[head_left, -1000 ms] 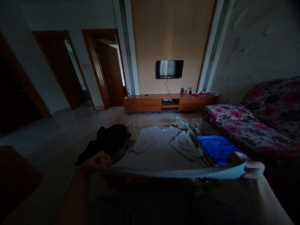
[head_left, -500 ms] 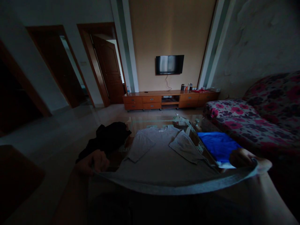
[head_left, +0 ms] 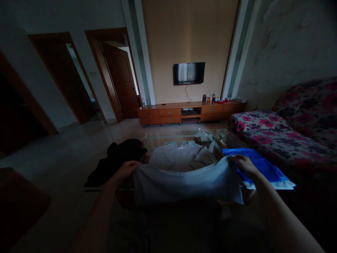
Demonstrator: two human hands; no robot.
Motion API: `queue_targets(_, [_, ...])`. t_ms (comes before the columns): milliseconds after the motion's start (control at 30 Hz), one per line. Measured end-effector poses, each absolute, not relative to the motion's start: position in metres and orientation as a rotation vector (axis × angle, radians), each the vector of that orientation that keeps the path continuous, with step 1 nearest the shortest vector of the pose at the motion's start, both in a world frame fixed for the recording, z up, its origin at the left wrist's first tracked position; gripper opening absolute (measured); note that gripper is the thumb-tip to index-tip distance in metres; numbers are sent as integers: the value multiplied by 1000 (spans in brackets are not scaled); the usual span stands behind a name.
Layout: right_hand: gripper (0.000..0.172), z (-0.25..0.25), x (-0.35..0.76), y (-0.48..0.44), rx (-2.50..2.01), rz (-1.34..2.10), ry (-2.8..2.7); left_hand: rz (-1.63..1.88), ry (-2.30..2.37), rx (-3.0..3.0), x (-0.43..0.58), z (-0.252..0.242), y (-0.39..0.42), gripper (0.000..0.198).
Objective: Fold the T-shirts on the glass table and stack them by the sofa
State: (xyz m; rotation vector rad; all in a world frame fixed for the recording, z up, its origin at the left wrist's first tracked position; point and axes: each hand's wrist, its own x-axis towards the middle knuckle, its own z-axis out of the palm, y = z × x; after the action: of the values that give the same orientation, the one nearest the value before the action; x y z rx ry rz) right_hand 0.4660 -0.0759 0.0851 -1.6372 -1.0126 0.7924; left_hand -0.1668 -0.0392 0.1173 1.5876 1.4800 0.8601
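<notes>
A grey T-shirt [head_left: 184, 184] lies on a glass-topped table [head_left: 155, 135], its collar at the far side and its lower part lifted and folded over toward the collar. My left hand [head_left: 129, 168] pinches one corner of the hem, close to a heap of black cloth [head_left: 123, 153]. At the other corner my right hand [head_left: 243, 163] is closed on the hem, above a blue cloth with a pale edge [head_left: 259, 167]. Between both hands the hem sags a little. The sleeves are partly covered by the raised cloth.
A flower-patterned sofa [head_left: 284, 137] stands at the right. Beyond the table is a low wooden cabinet [head_left: 170, 112] with bottles on top, under a wall television [head_left: 189, 73]. A crumpled pale item [head_left: 204, 134] lies at the table's far side.
Both hands have moved forward and inward, carrying the T-shirt's hem away from me toward the collar. The lower part now folds over, and more of the blue cloth shows.
</notes>
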Motion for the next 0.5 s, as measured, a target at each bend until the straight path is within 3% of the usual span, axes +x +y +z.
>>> queue_targets(200, [18, 44, 467, -57, -1858, 573, -971, 905, 1817, 1735, -155, 61, -6, 32])
queue_targets(500, [26, 35, 451, -51, -1915, 479, -897, 1039, 1948, 1777, -142, 44, 19, 32])
